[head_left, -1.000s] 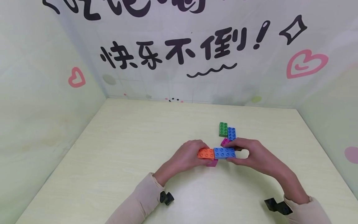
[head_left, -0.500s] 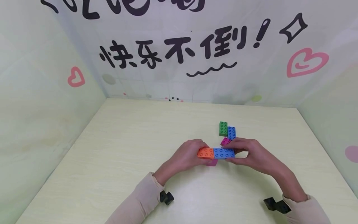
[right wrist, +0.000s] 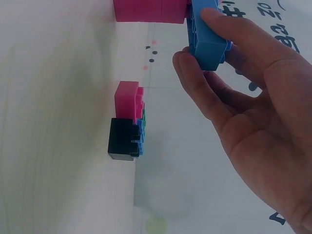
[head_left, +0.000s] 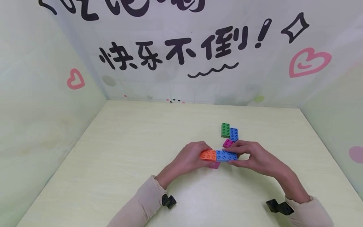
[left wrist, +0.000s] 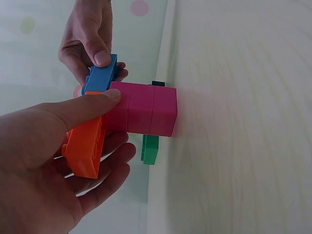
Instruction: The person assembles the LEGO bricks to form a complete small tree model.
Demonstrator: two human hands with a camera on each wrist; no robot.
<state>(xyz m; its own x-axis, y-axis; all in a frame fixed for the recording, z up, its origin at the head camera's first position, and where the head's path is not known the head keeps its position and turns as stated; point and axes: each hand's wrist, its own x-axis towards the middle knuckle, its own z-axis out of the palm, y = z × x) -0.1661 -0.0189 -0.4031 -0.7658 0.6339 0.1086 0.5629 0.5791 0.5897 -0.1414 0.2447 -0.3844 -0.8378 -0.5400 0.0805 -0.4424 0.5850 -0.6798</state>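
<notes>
My left hand [head_left: 187,159] holds an orange toy building brick [head_left: 208,155] between thumb and fingers. End to end with it is a blue brick [head_left: 222,155], pinched by my right hand [head_left: 265,160] with the thumb on the near side and fingers on the far side. Both bricks sit at the top of a column of several pink bricks [left wrist: 151,109], seen from the side in the left wrist view. The left thumb tip lies against the column's upper end. Whether the blue brick is fully pressed down cannot be told.
Beyond the hands, a green brick [head_left: 225,130], a second blue brick [head_left: 234,133] and a pink brick [head_left: 227,143] lie close together on the table [head_left: 141,132]. A black brick [right wrist: 121,139] is beside them in the right wrist view. Printed walls enclose the table's back and sides.
The right hand has shifted very slightly left, and its fingers reach a little further over the blue brick. The left hand keeps its hold on the orange brick.
</notes>
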